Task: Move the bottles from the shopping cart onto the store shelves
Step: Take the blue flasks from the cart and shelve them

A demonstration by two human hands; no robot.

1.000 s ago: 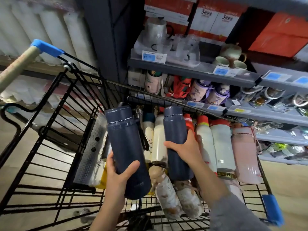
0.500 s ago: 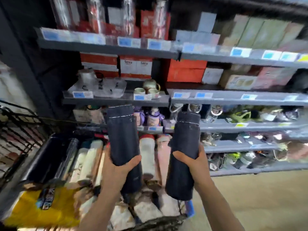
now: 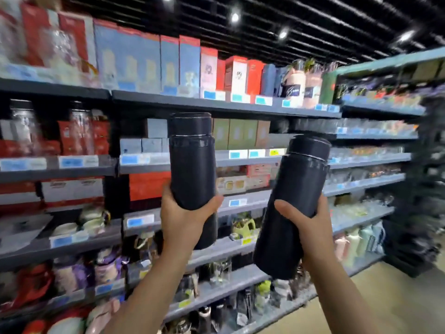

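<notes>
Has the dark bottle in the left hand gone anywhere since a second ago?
Yes. The left hand has lifted the dark bottle up out of the cart; it is now held upright in front of the middle store shelves.

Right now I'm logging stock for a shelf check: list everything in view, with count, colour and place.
Flasks: two, dark navy, held up before the shelves; left flask upright, right flask tilted.
Shelves: several tiers, grey, with blue price tags, across the whole view.
Boxes: many, red, blue and white, upper tiers.
Mugs and bottles: many, mixed colours, blurred, lower tiers.
Ceiling lights: a few, white, top.
Floor: tan, lower right.
Left hand: grips the left flask low.
Right hand: grips the right flask.
</notes>
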